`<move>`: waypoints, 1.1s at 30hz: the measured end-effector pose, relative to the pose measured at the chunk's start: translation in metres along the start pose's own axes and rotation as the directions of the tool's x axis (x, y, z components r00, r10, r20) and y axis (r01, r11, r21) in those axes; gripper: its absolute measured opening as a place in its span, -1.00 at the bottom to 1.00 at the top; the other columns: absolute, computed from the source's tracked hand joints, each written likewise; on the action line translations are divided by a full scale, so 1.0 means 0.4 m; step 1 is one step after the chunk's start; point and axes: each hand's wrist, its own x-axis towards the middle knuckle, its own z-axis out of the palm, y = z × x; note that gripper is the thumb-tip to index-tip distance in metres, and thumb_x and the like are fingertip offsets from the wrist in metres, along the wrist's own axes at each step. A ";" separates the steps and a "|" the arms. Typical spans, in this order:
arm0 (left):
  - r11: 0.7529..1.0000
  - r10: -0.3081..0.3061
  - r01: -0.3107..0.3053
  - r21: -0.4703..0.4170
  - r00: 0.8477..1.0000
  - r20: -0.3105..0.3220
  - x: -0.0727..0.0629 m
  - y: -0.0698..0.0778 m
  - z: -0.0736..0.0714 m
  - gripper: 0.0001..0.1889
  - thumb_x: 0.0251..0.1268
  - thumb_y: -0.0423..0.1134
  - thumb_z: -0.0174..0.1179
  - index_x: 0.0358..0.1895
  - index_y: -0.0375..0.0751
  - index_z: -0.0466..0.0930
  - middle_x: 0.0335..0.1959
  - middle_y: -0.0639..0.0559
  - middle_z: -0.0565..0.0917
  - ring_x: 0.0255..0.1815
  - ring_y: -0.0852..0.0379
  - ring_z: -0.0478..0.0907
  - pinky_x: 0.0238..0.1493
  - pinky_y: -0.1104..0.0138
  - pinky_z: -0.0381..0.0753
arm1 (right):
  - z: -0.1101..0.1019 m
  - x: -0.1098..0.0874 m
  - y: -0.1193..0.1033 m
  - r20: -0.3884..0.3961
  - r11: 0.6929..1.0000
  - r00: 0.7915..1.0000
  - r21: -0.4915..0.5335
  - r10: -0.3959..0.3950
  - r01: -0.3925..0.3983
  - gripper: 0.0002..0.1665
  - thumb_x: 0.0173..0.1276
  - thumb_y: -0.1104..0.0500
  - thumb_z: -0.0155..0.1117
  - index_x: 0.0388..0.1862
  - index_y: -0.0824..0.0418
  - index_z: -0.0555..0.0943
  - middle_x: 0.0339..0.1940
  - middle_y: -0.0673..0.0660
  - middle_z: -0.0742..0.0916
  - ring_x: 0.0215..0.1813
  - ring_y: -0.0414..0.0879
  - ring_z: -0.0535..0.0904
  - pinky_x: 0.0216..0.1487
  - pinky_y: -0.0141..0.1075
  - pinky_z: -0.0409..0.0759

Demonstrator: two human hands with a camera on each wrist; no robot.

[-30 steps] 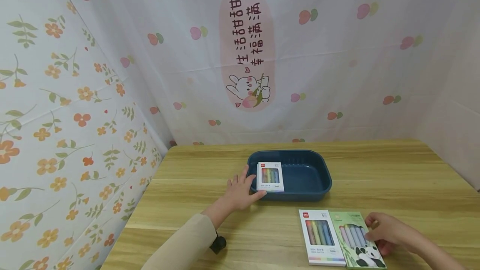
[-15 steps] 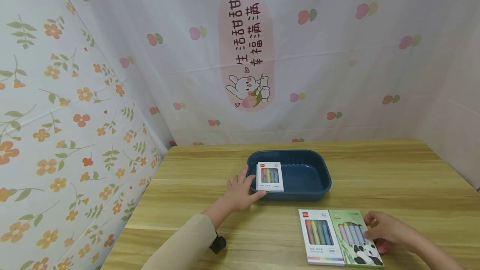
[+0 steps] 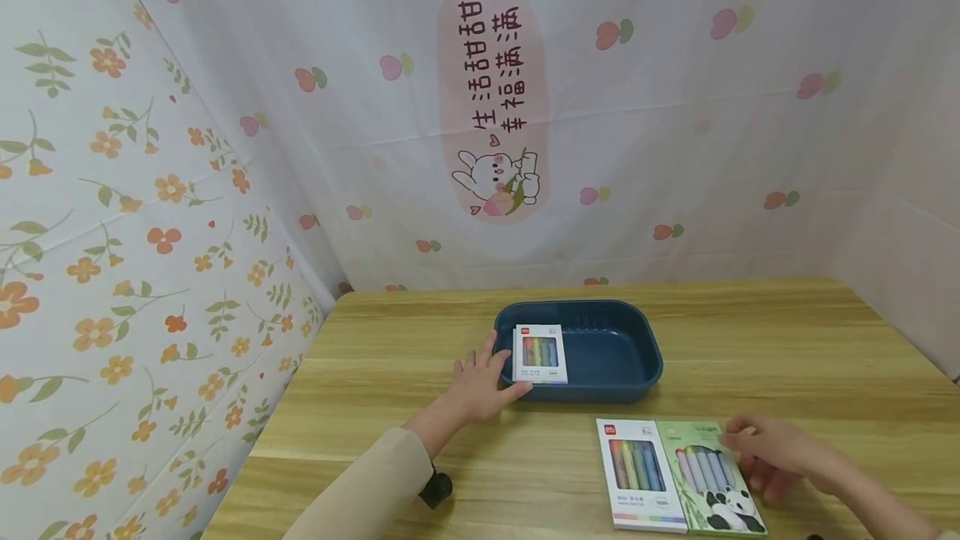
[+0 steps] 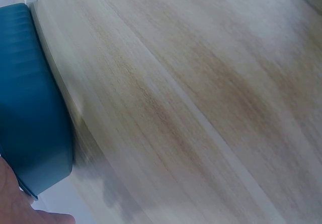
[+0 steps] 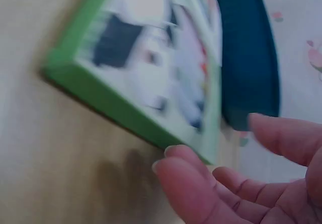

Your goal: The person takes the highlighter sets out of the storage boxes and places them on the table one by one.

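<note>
A dark blue tray (image 3: 611, 390) stands on the table, with white crayon boxes (image 3: 542, 369), one on another, at its left end. My left hand (image 3: 476, 386) rests with spread fingers at the tray's left front corner. Nearer the front lies another white crayon box (image 3: 637, 461), side by side with a green box (image 3: 716, 473) that has a panda picture and a window of coloured sticks. My right hand (image 3: 776, 452) is at the green box's right edge. The right wrist view shows its thumb apart from the fingers, with fingertips close to the box's green side.
The wooden table (image 3: 390, 340) reaches back to a white printed curtain (image 3: 637, 132). Flowered cloth (image 3: 150, 232) hangs along the left side. A small black object (image 3: 437, 490) shows at the left wrist.
My right hand has shifted slightly up and its fingers have loosened from the green box's edge. Both front boxes have moved very slightly. The left hand and tray stay put.
</note>
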 end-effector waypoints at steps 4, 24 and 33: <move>1.000 -0.005 0.005 -0.006 1.000 0.006 -0.002 0.001 -0.001 -0.15 0.15 0.44 -0.19 0.38 -0.08 0.16 0.49 -0.04 -0.18 0.36 -0.41 -0.01 0.25 -0.24 -0.04 | -0.044 0.004 -0.029 0.002 1.000 1.000 0.027 0.003 -0.003 -0.24 0.45 -0.14 -0.18 0.18 0.57 0.17 -0.35 0.16 0.56 -0.42 -0.06 0.55 -0.42 -0.17 0.58; 1.000 0.001 -0.001 -0.004 1.000 0.007 -0.001 0.000 -0.005 -0.14 0.13 0.45 -0.20 0.37 -0.07 0.16 0.49 -0.05 -0.17 0.36 -0.41 -0.02 0.25 -0.24 -0.03 | -0.112 0.090 -0.208 -0.079 0.973 0.980 -0.162 -0.180 0.166 -0.12 0.46 -0.21 -0.31 0.35 0.55 -0.01 0.25 0.57 0.28 0.20 0.44 0.29 -0.01 0.13 0.41; 1.000 -0.004 0.004 0.001 1.000 0.013 0.001 0.000 -0.002 -0.15 0.14 0.45 -0.21 0.39 -0.06 0.14 0.49 -0.03 -0.20 0.37 -0.40 -0.03 0.26 -0.23 -0.04 | -0.047 0.174 -0.216 -0.232 0.868 0.878 -0.385 -0.419 0.312 -0.20 0.41 -0.15 -0.08 0.33 0.46 0.16 0.28 0.53 0.27 0.24 0.47 0.18 0.07 0.27 0.27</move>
